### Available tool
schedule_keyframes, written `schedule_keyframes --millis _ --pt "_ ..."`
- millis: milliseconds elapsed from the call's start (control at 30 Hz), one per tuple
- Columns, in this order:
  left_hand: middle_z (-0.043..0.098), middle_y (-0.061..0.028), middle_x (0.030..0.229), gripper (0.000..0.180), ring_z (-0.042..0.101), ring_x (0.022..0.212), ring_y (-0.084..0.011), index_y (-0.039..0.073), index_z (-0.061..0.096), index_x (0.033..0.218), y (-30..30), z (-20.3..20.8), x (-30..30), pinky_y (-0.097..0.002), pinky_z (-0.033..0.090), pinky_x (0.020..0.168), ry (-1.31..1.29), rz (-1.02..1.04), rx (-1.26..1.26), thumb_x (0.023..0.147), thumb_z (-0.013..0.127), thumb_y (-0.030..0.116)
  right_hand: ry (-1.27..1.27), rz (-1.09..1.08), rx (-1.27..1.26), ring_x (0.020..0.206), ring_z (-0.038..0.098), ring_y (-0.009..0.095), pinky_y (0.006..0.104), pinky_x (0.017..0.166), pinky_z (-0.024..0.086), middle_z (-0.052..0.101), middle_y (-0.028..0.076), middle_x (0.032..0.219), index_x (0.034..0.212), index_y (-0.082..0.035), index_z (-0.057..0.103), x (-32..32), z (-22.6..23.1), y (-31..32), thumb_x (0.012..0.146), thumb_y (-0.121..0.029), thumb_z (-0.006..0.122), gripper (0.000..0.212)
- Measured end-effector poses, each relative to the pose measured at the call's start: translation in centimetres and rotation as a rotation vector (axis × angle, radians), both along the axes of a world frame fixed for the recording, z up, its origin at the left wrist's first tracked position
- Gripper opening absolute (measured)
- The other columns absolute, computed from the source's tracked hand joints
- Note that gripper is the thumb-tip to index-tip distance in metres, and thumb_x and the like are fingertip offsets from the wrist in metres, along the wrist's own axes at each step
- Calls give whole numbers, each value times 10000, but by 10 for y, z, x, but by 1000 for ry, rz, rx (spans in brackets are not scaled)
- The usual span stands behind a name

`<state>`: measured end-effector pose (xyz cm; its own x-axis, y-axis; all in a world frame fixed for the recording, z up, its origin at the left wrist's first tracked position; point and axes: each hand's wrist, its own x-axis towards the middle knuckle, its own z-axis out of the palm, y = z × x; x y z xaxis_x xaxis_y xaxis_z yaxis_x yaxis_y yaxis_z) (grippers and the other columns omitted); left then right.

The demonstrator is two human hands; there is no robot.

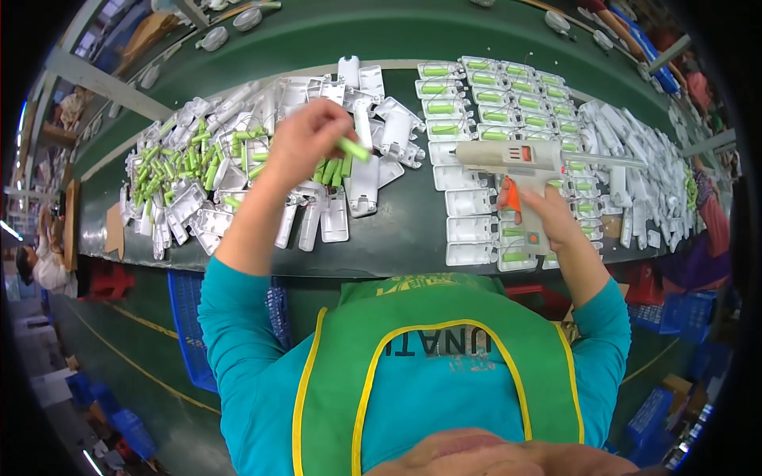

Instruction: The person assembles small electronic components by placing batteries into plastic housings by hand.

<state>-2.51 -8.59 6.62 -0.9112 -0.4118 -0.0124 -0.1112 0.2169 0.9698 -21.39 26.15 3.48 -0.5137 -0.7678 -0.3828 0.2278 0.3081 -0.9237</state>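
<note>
My left hand (309,141) is closed in a pinch, partly blurred, over a heap of white plastic shells. A green cylindrical battery (354,149) sticks out from its fingers. More green batteries (332,170) lie just below that hand. My right hand (556,218) grips a white hot glue gun (508,155) by the handle, its fingers at the orange trigger. The gun's nozzle points left, over rows of open white casings (468,204). Many casings in the farther and right-hand rows hold a green battery (443,109); the front casings of the left row show none.
Loose batteries (171,170) and white shells (186,202) are piled at the left of the dark table (389,238). Another pile of white parts (635,170) lies at right. A green belt (333,44) runs behind. Blue crates (186,309) stand below; other people sit at both sides.
</note>
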Motion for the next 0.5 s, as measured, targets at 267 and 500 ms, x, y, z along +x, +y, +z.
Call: schedule_keyframes --millis 267,500 --pt "642 -107 793 126 641 680 -277 47 588 935 115 -88 27 -392 521 633 -144 -223 -628 843 646 111 80 114 14 866 602 137 276 680 456 640 43 937 1153 -28 555 -1 -2 -14 904 -355 587 412" --pt "579 -88 939 266 577 882 -299 79 578 982 122 -87 32 -408 505 721 9 -417 -873 754 708 123 83 41 -4 782 573 139 313 721 482 595 51 838 1046 1 556 -8 -6 0 899 -208 618 263"
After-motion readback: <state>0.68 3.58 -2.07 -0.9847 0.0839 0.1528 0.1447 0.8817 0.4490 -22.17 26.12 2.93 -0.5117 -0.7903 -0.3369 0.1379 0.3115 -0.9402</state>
